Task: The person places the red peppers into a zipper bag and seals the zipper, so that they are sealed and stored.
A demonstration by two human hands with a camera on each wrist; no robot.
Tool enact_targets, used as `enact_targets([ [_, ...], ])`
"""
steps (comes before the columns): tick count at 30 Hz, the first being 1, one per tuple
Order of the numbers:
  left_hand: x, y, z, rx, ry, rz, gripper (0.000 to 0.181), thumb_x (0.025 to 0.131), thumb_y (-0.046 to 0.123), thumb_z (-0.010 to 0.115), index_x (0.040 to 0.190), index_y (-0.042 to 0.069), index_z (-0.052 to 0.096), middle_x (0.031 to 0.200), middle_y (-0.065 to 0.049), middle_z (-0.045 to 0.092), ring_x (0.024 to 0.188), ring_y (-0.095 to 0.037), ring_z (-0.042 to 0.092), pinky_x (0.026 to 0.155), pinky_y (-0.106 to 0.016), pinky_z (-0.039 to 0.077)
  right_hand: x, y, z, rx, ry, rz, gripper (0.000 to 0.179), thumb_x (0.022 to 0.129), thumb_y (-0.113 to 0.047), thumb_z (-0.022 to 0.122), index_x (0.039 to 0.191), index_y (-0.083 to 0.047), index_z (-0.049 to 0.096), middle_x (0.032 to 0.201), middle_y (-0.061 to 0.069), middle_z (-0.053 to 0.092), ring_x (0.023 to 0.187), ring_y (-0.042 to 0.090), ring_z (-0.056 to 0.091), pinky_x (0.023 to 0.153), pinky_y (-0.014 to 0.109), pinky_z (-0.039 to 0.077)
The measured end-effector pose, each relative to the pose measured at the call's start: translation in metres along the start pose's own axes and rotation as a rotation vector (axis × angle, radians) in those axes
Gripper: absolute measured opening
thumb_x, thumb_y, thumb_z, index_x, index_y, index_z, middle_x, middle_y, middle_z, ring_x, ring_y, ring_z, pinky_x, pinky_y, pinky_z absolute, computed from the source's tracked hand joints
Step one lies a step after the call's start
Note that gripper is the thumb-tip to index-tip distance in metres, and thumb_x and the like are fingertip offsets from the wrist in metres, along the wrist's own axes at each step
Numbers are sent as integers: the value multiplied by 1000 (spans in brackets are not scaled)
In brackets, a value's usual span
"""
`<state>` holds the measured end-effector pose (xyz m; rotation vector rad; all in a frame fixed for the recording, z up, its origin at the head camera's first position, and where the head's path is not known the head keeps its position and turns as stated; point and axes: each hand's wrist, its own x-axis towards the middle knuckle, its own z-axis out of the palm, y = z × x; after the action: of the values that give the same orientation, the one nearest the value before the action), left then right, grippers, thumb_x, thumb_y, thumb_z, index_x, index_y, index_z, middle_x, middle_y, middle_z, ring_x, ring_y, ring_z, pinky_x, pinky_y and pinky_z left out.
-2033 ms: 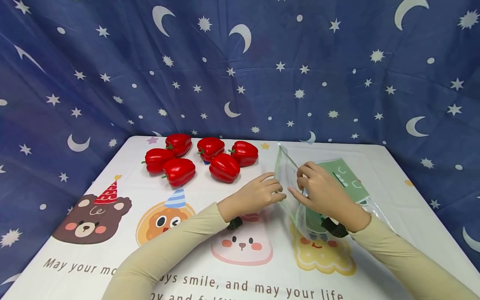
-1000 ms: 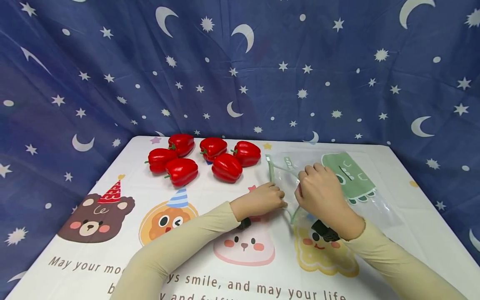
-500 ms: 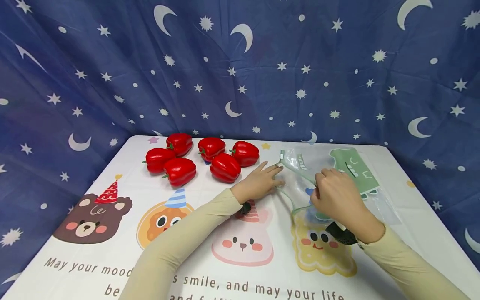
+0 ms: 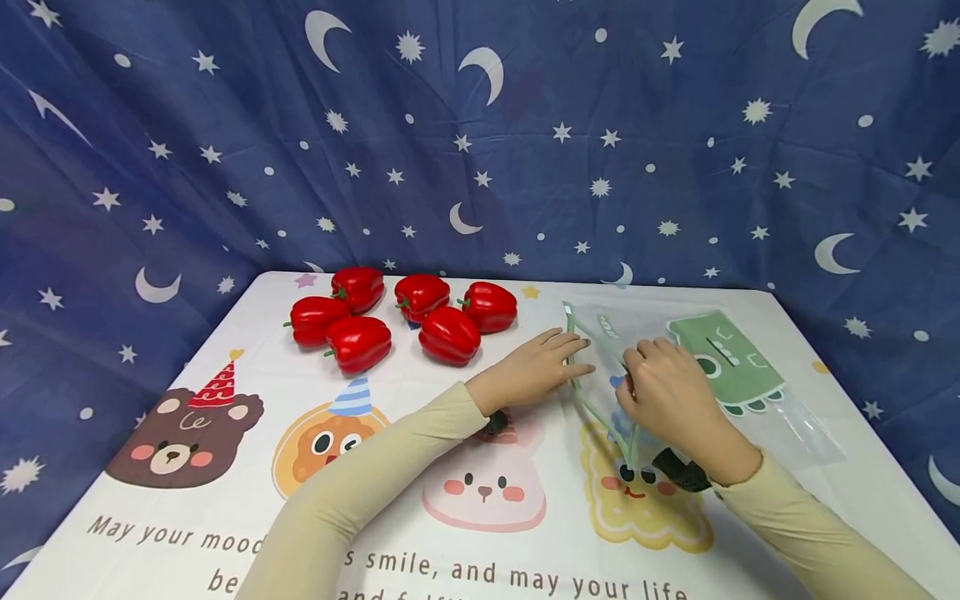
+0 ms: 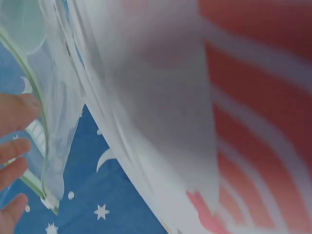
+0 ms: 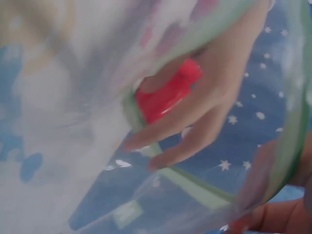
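Observation:
A clear zip bag with a green dinosaur print lies on the right half of the table, its green-edged mouth facing left and gaping. My right hand grips the upper edge of that mouth with curled fingers, holding it raised. At the lower edge, my left hand touches the green strip with fingers spread and fairly straight. Through the clear film in the right wrist view, the left hand shows at the mouth, with a red pepper beyond it. Several red bell peppers rest left of the bag.
A white tablecloth with cartoon prints and lettering covers the table. A blue curtain with moons and stars hangs behind its back edge. Black wrist cameras sit under both wrists.
The bag's mouth has been pulled apart and lowered toward the table. My right hand has shifted right with its edge; my left fingers have spread along the lower edge. The peppers stay put.

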<state>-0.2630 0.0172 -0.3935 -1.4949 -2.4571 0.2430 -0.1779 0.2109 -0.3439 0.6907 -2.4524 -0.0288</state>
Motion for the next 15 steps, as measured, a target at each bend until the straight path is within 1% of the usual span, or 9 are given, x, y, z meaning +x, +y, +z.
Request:
enact_targets([
  [5,-7,-6,-8,-9,50,-18,44,93,21,56,135,29,50,146,-4,42,136,-21,36,118,-38,21,-4,7,6,12,76,-40,10,68,-5,55,62,-5,48,60,7,42,57,26,41,49,33,31],
  [8,-13,-11,-13,-13,77,-35,44,92,22,57,135,28,51,146,-5,42,135,-22,37,118,-39,21,-4,11,10,20,97,-54,9,69,-6,52,63,-5,45,62,7,41,59,27,39,51,32,29],
  [12,-25,-18,-18,-31,103,-56,47,89,25,60,136,27,50,146,-6,41,135,-24,37,118,-40,21,-4,16,14,34,108,-47,7,69,-7,50,65,-6,44,66,8,42,63,29,41,52,33,29],
  [15,-38,-28,-20,-45,110,-67,54,87,28,62,138,24,47,146,-8,40,135,-24,36,118,-42,21,-3,20,16,47,127,-40,6,70,-7,49,66,-5,44,68,11,44,63,30,41,52,33,30],
])
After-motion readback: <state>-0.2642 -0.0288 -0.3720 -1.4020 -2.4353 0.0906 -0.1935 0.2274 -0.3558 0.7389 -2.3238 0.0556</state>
